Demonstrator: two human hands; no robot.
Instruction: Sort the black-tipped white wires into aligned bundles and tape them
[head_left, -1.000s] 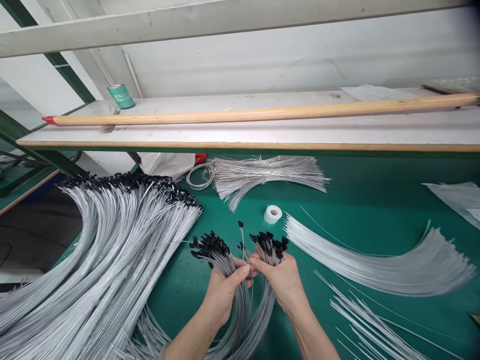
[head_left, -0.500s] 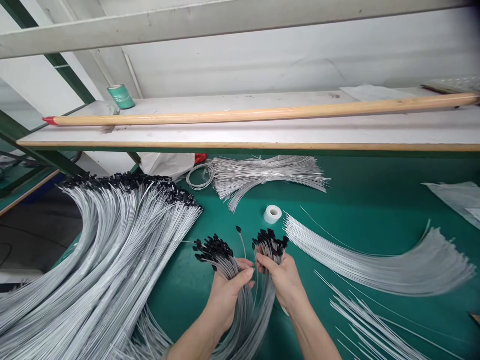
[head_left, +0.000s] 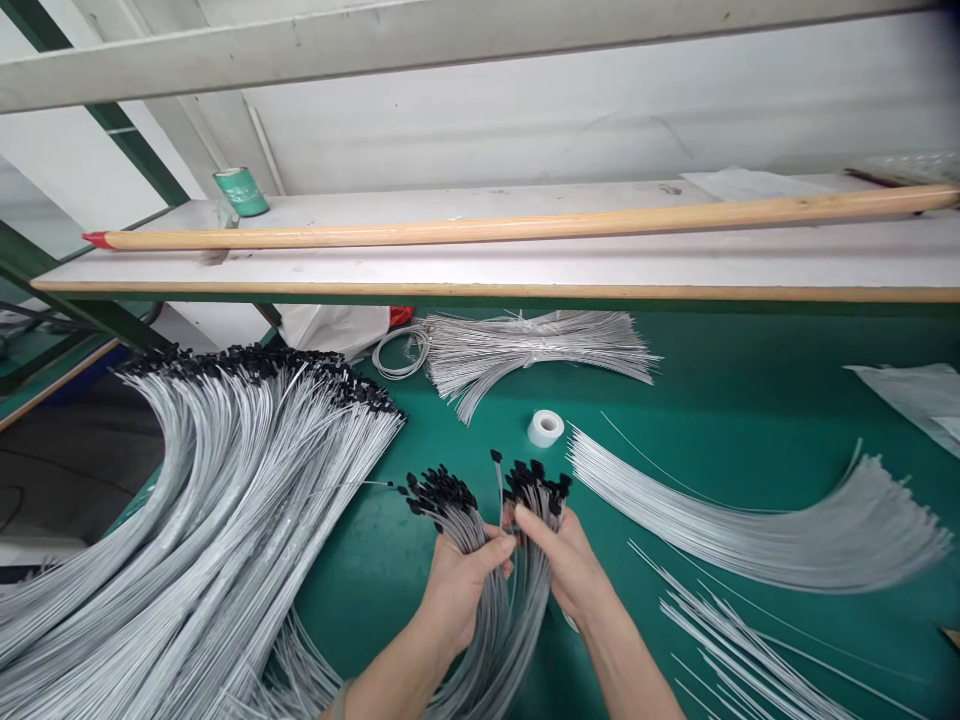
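My left hand point(head_left: 459, 585) is closed round a bundle of thin grey cables point(head_left: 469, 530) whose black-tipped ends fan out above the fist. A second bundle of black-tipped cables point(head_left: 534, 510) is gripped in my right hand point(head_left: 577, 570), just beside the first. Between the two bundles one single cable point(head_left: 496, 480) stands up, its black tip higher than the rest; the fingertips of both hands meet near it. Below my hands the bundles run down together toward the lower edge of view. Which fingers pinch the single cable is hard to make out.
A large heap of black-tipped cables point(head_left: 247, 480) covers the left side. A white tape roll point(head_left: 546, 428) stands beyond my hands. Bare-ended cables point(head_left: 765, 530) lie at right, a tied bundle point(head_left: 532, 345) at the back. Above, a shelf point(head_left: 450, 270) holds a wooden pole point(head_left: 480, 232).
My left hand and its bundle have shifted slightly right, closer to my right hand. The single cable has moved right, against the right bundle.
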